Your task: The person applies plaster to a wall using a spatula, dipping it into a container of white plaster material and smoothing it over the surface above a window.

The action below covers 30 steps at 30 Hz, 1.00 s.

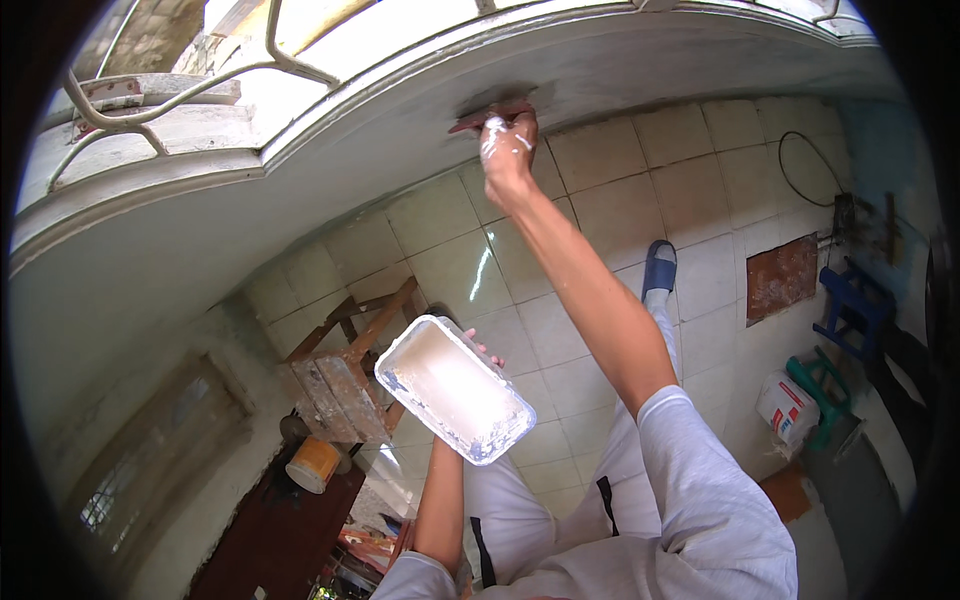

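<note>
My right hand (pixel 510 152), smeared with white, reaches far forward with its arm nearly straight. It is closed on a flat reddish tool (pixel 515 107) whose face lies against the grey wall (pixel 400 130) below the window; its exact kind is partly covered by my fingers. A darker patch shows on the wall around the tool. My left hand (pixel 487 347) grips a white rectangular plastic tub (pixel 455 390) from below and along its far side, mostly hidden by it. Off-white material coats the tub's inside, with crusted bits along the rim.
A wooden stool (pixel 340 390) stands left of the tub, near an orange-and-white bucket (pixel 313 465). Window bars (pixel 180 105) run along the upper left. To the right are a blue stool (pixel 852 312), a green stool (pixel 820 390) and a white bag (pixel 787 408) on the tiled floor (pixel 560 330).
</note>
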Each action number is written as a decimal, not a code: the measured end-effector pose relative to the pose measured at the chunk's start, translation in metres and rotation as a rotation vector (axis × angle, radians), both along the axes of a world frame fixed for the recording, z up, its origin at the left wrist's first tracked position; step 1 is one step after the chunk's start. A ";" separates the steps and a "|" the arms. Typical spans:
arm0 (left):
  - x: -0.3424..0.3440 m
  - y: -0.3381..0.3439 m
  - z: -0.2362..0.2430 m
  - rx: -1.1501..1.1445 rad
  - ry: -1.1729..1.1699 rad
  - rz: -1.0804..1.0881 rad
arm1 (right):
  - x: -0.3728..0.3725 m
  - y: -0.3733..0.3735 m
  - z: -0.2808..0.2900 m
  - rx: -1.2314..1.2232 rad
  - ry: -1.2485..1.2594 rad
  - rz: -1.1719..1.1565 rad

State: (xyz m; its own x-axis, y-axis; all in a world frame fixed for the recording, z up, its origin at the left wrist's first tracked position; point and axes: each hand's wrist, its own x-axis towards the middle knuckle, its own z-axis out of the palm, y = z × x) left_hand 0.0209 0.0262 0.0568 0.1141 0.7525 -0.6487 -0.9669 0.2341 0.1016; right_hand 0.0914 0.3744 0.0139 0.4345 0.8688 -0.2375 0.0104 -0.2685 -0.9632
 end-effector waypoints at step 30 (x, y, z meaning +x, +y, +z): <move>0.014 0.020 0.026 0.040 -0.002 0.064 | 0.115 -0.038 -0.040 -0.199 0.375 0.049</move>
